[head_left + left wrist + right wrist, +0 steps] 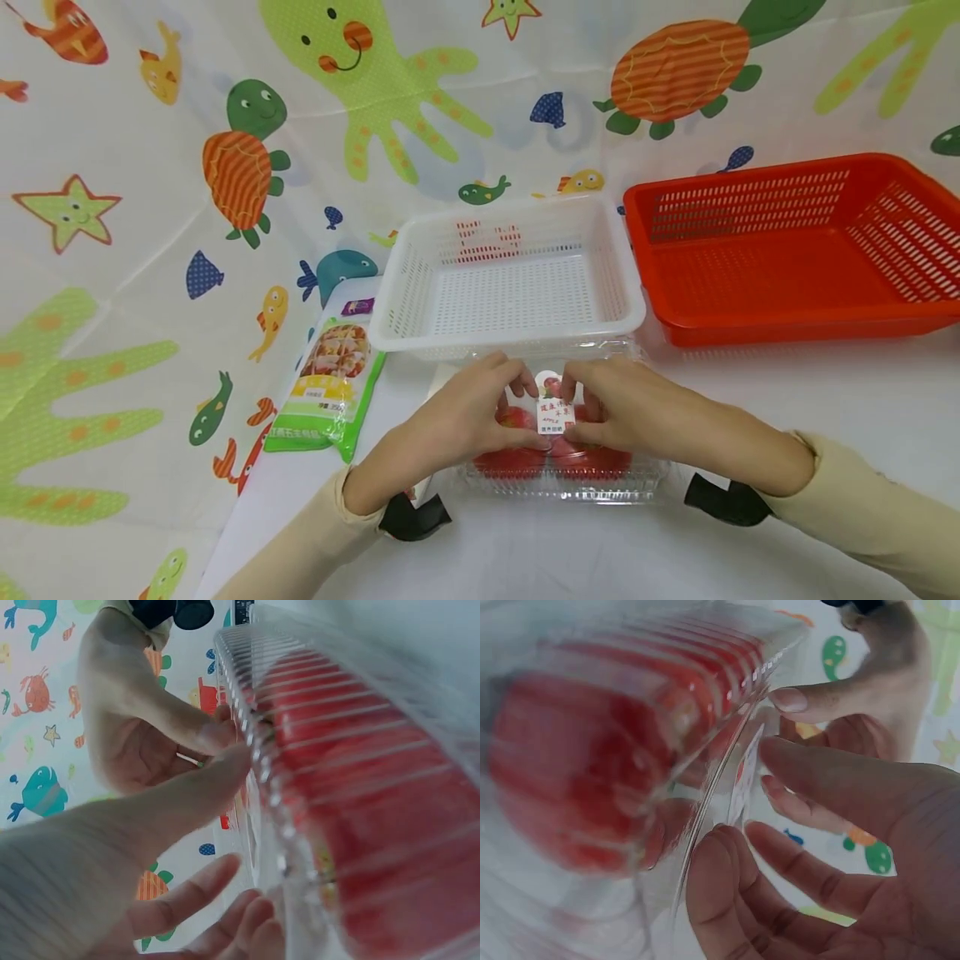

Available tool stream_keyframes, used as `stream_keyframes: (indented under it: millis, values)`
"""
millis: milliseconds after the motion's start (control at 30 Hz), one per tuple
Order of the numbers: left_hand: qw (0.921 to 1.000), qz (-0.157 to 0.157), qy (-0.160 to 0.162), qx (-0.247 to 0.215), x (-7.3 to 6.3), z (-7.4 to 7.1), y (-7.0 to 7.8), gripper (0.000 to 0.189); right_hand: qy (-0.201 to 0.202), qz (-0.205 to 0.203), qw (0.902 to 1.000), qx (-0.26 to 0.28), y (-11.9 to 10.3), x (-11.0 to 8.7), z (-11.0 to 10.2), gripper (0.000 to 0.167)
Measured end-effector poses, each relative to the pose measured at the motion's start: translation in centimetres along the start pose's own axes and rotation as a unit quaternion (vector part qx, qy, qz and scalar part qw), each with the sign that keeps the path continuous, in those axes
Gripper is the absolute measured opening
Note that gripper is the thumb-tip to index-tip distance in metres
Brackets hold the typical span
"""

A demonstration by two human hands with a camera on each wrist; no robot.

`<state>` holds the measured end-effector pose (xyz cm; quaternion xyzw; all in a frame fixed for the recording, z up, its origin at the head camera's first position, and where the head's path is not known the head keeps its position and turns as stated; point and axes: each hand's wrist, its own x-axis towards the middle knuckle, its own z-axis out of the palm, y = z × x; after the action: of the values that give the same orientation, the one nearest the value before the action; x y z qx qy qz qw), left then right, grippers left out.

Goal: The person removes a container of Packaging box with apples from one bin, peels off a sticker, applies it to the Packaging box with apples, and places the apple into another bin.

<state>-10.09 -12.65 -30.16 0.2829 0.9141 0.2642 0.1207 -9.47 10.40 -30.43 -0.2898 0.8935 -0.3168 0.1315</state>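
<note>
A clear plastic box (630,487) of red apples (596,463) sits at the front of the table. On its lid lies a white label (556,414) with red print and a fruit picture. My left hand (468,408) bends over the lid, thumb tip near the label's lower left corner. From the other side my right hand (637,408) touches the label's right edge with thumb and fingertips. Close up in the right wrist view, the label (742,780) stands edge-on by the right hand's spread fingers. Ridged box wall (262,750) shows before the apples in the left wrist view.
Behind the box stands a white basket (637,308), with a red basket (675,321) to its right. A green food bag (330,383) and a small purple packet (357,307) lie at the left. Sea-animal cloth (450,100) hangs behind.
</note>
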Motion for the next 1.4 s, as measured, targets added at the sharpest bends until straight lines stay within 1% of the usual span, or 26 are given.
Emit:
stream_keyframes:
  millis: [100,200,300,400,500,633,767,833,900,1000,1067,1100,1167,1233,1400]
  values:
    - [0.9993,-0.005,0.026,-0.025,-0.6,0.0,-0.5,0.048,0.012,-0.001,0.9995,0.028,0.5,-0.9,-0.2,0.027]
    - [0.9968,-0.008,0.062,-0.049,-1.4,-0.2,-1.2,0.051,0.04,0.0,0.9985,0.037,1.2,-2.1,-0.7,0.026]
    - [0.9934,-0.011,0.096,-0.062,-2.2,-0.5,-1.8,0.055,0.083,0.004,0.9959,0.036,2.1,-3.3,-1.2,0.029]
    - [0.9904,-0.017,0.122,-0.063,-3.3,-0.6,-2.5,0.056,0.123,0.025,0.9917,0.028,2.9,-4.6,-1.5,0.033]
    - [0.9888,-0.028,0.137,-0.052,-4.3,-0.3,-3.1,0.057,0.15,0.046,0.9874,0.02,3.8,-5.8,-1.6,0.038]
    - [0.9882,-0.045,0.142,-0.035,-5.3,0.2,-3.6,0.063,0.163,0.07,0.984,0.018,4.7,-6.9,-1.0,0.047]
    - [0.9866,-0.048,0.154,-0.024,-5.5,0.8,-3.8,0.071,0.179,0.072,0.981,0.022,5.1,-7.1,-0.1,0.056]
    - [0.9867,-0.047,0.155,-0.019,-5.3,1.1,-3.7,0.071,0.178,0.068,0.9815,0.022,5.1,-7.0,0.3,0.06]
    - [0.9881,-0.034,0.15,0.007,-5.0,1.5,-3.5,0.07,0.176,0.057,0.9827,0.015,4.8,-6.9,0.8,0.062]
    - [0.9891,0.014,0.129,0.07,-4.5,2.1,-3.4,0.066,0.169,0.027,0.9852,-0.014,4.1,-6.5,1.4,0.059]
    - [0.9854,0.055,0.114,0.114,-4.1,2.4,-3.3,0.067,0.17,-0.006,0.9846,-0.042,3.6,-6.0,1.8,0.056]
    - [0.9834,0.073,0.104,0.129,-3.8,2.5,-3.2,0.067,0.169,-0.02,0.9838,-0.056,3.4,-5.7,2.1,0.055]
    - [0.9814,0.092,0.086,0.144,-3.3,2.7,-3.1,0.069,0.168,-0.043,0.9817,-0.079,3.1,-5.0,2.5,0.053]
    - [0.9795,0.098,0.074,0.16,-3.0,2.9,-3.0,0.071,0.166,-0.055,0.98,-0.095,2.8,-4.3,3.0,0.052]
    - [0.9782,0.086,0.06,0.179,-2.5,3.1,-2.8,0.072,0.154,-0.043,0.9806,-0.114,2.8,-3.7,3.7,0.054]
